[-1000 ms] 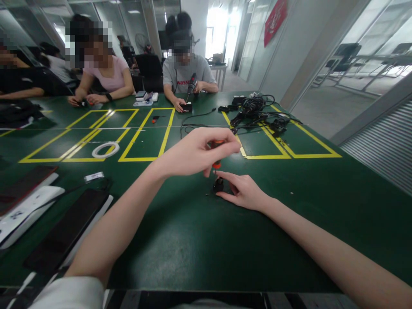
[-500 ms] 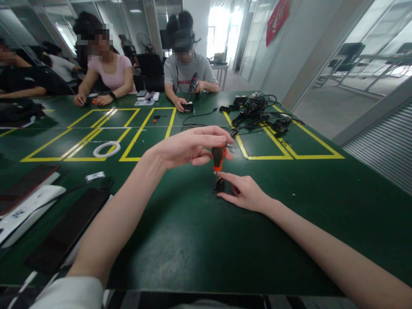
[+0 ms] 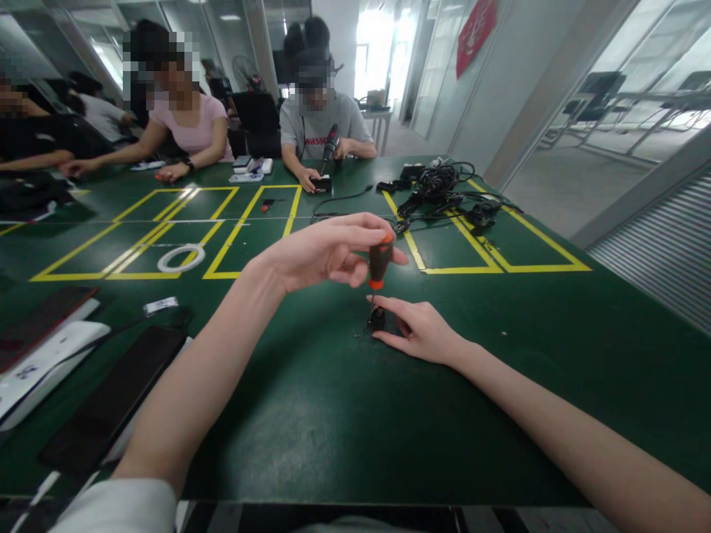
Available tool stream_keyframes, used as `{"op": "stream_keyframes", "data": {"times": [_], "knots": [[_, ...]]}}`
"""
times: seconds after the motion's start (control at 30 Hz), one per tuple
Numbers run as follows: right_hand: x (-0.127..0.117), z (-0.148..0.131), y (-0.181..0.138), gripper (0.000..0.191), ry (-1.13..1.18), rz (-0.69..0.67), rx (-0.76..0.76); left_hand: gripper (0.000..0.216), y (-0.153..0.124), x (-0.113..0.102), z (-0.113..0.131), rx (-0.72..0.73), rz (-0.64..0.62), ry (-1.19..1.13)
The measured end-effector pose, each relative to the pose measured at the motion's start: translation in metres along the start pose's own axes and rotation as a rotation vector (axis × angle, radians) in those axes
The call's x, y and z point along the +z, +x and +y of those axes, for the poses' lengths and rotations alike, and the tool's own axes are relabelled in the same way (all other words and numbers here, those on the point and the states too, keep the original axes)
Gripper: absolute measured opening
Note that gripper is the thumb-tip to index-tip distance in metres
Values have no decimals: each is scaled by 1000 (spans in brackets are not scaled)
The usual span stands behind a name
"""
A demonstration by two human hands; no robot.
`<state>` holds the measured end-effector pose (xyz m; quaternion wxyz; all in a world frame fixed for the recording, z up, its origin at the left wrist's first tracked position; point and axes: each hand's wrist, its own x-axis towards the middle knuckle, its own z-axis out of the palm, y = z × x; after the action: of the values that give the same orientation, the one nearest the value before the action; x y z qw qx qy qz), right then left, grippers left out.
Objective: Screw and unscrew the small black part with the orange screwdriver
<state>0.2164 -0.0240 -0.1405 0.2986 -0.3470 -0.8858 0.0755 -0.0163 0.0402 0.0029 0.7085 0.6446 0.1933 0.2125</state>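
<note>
My left hand (image 3: 344,252) is closed around the top of a stubby screwdriver (image 3: 380,260) with a black and orange handle. The screwdriver stands nearly upright, its thin shaft pointing down at a small black part (image 3: 377,320) on the green table (image 3: 300,385). From the right, my right hand (image 3: 419,329) pinches that part between thumb and forefinger against the tabletop. The part is too small and dark to name, and the screwdriver's tip is hard to make out against it. A tiny speck, perhaps a screw, lies just left of the part.
Black cables (image 3: 438,189) lie tangled at the back right. A white ring (image 3: 181,258) rests among yellow tape lines. At left are a dark phone (image 3: 114,400) and a white power strip (image 3: 49,363). Across the table, a person in grey (image 3: 327,118) holds a power drill (image 3: 332,144).
The screwdriver handle has turned and tilts slightly differently under my left fingers. My right hand stays on the black part. A person in pink across the table has reached an arm out leftward.
</note>
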Motion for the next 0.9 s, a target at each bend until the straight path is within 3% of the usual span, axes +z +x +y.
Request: {"op": "stream_keyframes", "data": {"times": [0.2, 0.43, 0.77, 0.9], "knots": [[-1, 0, 0, 49, -2, -7, 4, 25, -1, 8, 3, 3, 83, 12], [-1, -2, 1, 46, -5, 30, -39, 34, -1, 8, 5, -46, -9, 9], [-4, -4, 3, 42, -47, 17, -85, 23, -3, 16, 7, 19, 111, 104], [-3, -4, 2, 41, -65, 10, -71, 26, -2, 17, 7, 4, 81, 53]]}}
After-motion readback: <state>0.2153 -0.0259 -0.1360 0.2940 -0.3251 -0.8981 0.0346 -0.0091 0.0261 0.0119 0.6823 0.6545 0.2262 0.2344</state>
